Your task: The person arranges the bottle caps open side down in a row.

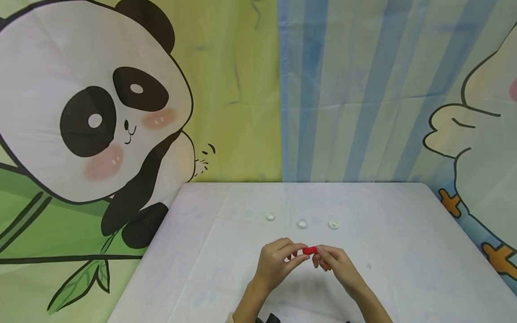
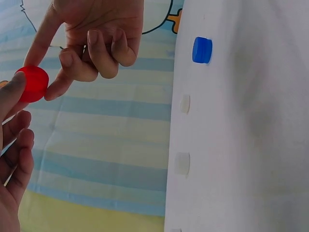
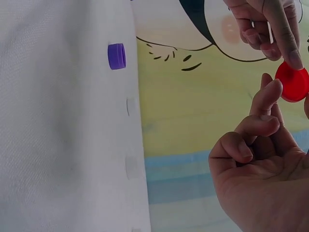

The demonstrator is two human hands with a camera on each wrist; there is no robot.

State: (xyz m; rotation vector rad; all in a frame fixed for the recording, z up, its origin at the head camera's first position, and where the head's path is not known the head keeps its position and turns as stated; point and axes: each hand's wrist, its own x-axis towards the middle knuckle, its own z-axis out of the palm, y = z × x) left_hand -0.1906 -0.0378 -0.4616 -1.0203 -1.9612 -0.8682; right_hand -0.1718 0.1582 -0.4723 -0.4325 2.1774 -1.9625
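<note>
A round red bottle cap (image 1: 309, 250) is held up over the white table, between the two hands. My left hand (image 1: 275, 262) pinches it from the left, and the thumb covers part of its face in the left wrist view. From the other side my right hand (image 1: 336, 264) has thumb and finger at the cap's edge, the other fingers curled in toward the palm. A blue cap (image 2: 202, 50) stands on the table in the left wrist view, and a purple cap (image 3: 116, 56) in the right wrist view. Neither of these shows in the head view.
Beyond the hands, a whitish ring-like cap (image 1: 270, 216) lies on the left, a second whitish cap (image 1: 302, 224) in the middle and a third pale cap (image 1: 333, 224) on the right. A printed panda curtain (image 1: 238, 89) hangs behind the white table (image 1: 210, 269).
</note>
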